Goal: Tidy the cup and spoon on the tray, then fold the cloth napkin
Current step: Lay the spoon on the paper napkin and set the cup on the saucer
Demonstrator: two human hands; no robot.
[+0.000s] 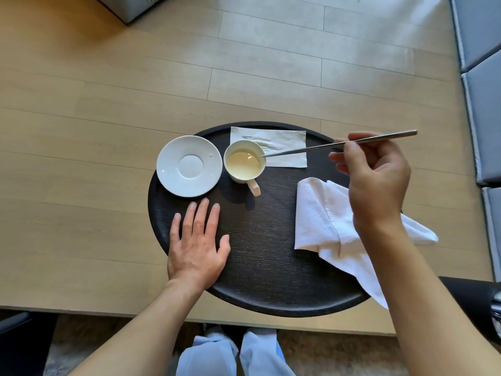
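Note:
A round dark wooden tray (pixel 260 253) lies on the table. On it stands a small white cup (pixel 244 162) holding pale liquid, its handle turned toward me. My right hand (pixel 374 175) pinches the long metal spoon (pixel 325 146) by its handle; the spoon's bowl end dips into the cup at its right rim. An empty white saucer (pixel 189 166) sits left of the cup. My left hand (pixel 198 240) rests flat on the tray below the saucer, fingers apart. A crumpled white cloth napkin (pixel 325 226) lies at the tray's right, partly under my right forearm.
A flat white paper napkin (pixel 284 147) lies at the tray's far edge behind the cup. The tray sits near the front edge of a light wooden table (pixel 108 104). Grey cushions (pixel 482 77) line the right side. My knees show below the table edge.

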